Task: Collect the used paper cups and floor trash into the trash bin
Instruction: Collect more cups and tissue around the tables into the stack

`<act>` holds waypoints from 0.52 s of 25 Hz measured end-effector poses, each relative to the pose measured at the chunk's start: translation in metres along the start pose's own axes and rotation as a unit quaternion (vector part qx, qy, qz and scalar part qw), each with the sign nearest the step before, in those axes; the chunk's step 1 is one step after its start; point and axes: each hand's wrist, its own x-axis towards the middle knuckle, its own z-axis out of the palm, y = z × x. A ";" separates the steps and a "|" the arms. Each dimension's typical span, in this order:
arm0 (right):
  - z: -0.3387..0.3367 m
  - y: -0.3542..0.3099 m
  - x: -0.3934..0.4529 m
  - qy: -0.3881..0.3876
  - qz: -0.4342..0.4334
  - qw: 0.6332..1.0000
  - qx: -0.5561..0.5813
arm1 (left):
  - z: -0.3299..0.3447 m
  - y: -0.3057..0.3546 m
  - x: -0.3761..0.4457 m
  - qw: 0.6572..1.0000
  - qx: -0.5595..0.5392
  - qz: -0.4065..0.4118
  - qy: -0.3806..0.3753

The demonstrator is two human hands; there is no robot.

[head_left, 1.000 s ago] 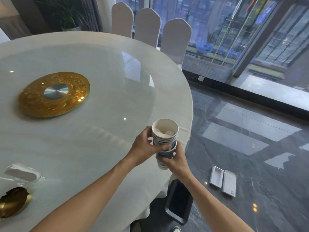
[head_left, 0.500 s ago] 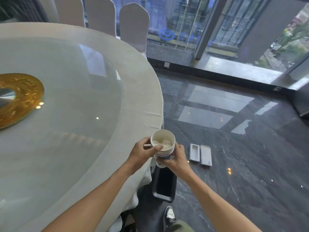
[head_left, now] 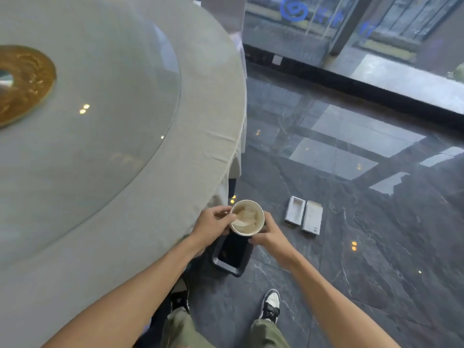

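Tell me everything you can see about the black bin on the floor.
The black rectangular trash bin stands upright on the dark stone floor beside the round table's cloth edge. It looks like plastic, with rounded corners and a dark interior. The held paper cups hide its far rim; nothing visibly touches it.

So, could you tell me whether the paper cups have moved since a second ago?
Yes. The paper cups have gone from the table edge to above the trash bin.
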 end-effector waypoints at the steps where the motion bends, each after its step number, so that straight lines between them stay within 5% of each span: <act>1: -0.009 0.006 0.003 -0.037 0.017 0.999 0.019 | 0.010 -0.012 0.003 1.000 0.001 -0.011 0.014; 5: -0.023 0.060 0.033 -0.110 0.088 0.990 0.005 | 0.053 -0.076 0.025 0.996 0.000 -0.059 0.068; 13: 0.017 0.223 0.138 0.038 0.142 0.977 -0.156 | 0.079 -0.244 0.113 0.984 0.049 -0.150 0.079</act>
